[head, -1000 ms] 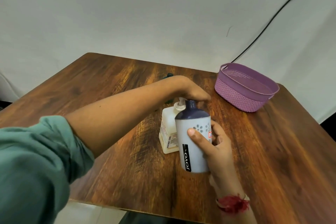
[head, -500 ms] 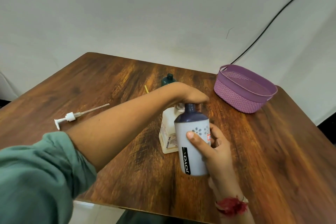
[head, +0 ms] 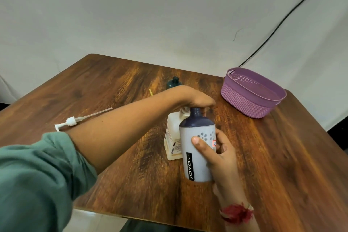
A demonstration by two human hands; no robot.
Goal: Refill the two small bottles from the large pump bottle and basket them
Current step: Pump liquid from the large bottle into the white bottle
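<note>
Soft even light, wide-angle edge distortion

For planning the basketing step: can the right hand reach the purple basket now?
Likely yes: only bare table lies between right hand and basket, though it grips the grey bottle.

A single wide-angle view, worn on the person's head, looks forward and down across the desk (head: 113, 88) toward the pale wall (head: 150, 15). The left hand (head: 195, 98) and right hand (head: 220, 154) sit close, mid-frame.
</note>
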